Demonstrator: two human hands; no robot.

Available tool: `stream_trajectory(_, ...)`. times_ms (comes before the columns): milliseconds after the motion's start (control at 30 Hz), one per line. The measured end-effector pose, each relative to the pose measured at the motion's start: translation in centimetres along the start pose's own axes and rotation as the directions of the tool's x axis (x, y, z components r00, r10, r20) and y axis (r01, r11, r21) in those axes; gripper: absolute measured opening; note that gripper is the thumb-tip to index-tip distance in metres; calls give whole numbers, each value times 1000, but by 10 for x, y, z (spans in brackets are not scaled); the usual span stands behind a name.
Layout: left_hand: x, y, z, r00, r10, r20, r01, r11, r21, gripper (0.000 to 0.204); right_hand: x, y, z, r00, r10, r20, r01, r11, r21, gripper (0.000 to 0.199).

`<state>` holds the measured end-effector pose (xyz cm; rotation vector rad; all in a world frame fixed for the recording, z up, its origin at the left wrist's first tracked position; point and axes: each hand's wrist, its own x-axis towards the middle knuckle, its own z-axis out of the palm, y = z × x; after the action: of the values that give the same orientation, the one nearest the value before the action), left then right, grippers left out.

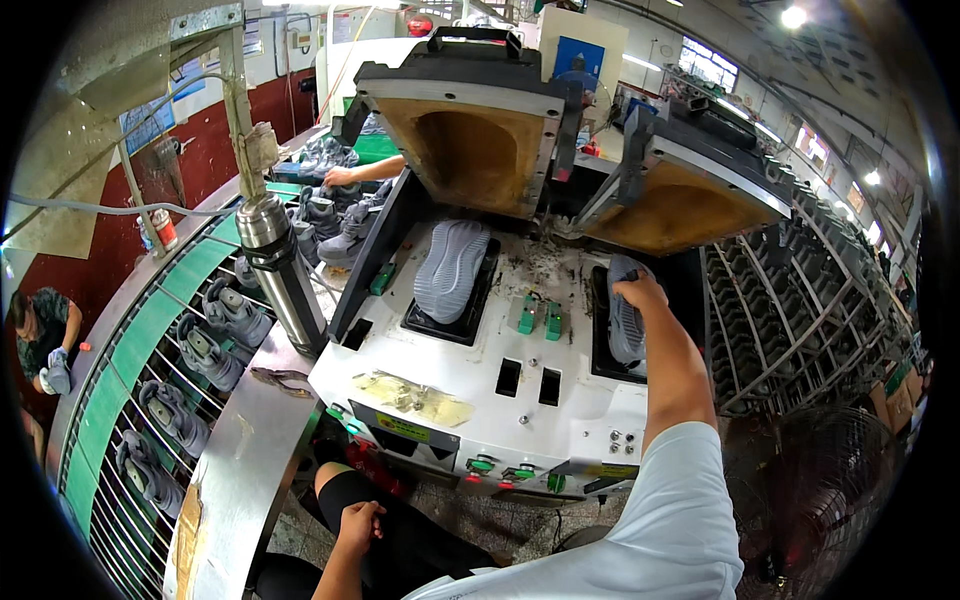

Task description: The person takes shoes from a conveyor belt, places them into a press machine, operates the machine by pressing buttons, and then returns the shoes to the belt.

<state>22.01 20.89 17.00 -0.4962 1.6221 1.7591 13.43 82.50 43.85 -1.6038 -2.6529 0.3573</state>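
My right hand point(643, 290) is closed around the upper part of a grey shoe point(626, 328), sole up on the right black pad of a white press machine. On the left pad point(478, 318) lies another grey shoe point(452, 272), also sole up, with no hand on it. Both press lids stand raised: the left lid point(455, 150) and the right lid point(690, 205) show tan, hollowed undersides. My left hand point(360, 526) hangs low over my dark-clad leg, fingers curled in, with nothing visible in them. What the right palm covers is hidden.
Left of the machine, a roller conveyor with a green belt point(140, 350) carries several grey shoes point(208, 352). A metal cylinder point(283, 275) stands beside it. Beyond, a co-worker's arm point(365, 172) reaches among shoes; another person point(45, 330) holds one. Racks point(790, 310) and a fan point(830, 490) stand right.
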Motion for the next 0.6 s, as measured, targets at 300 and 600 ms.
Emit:
stream_trajectory(300,0,13,36,996,85,25,-87,909,407,24,-46,36,28,983,-94,-155,98,995,21,88)
stream_trajectory(600,14,-32,173,745,159,648,-600,585,546,39,-237,235,160,615,314,-723,513,537,670,9)
